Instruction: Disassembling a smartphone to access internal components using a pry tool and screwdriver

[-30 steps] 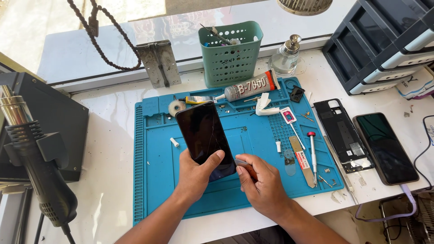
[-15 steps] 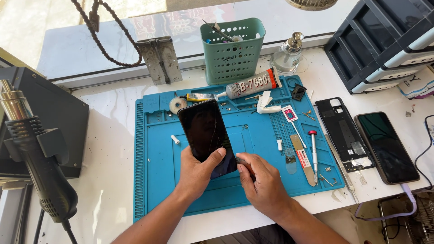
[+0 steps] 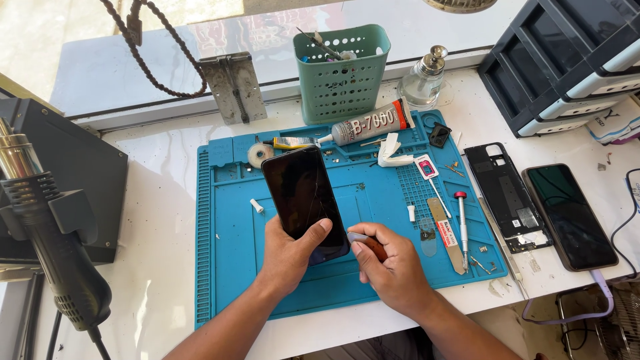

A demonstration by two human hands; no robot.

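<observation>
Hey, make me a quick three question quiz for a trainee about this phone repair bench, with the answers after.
1. True or false: the left hand holds the black phone above the blue mat.
2. Where does the glue tube lie? A) in the green basket B) on the mat's top edge C) on the back cover
3. Fill in: the right hand presses a small ____ against the phone's lower edge.

Key: 1 true; 2 B; 3 tool, which is partly hidden in the grip.

Single head view, steeply down, close over blue mat [image 3: 233,240].
</observation>
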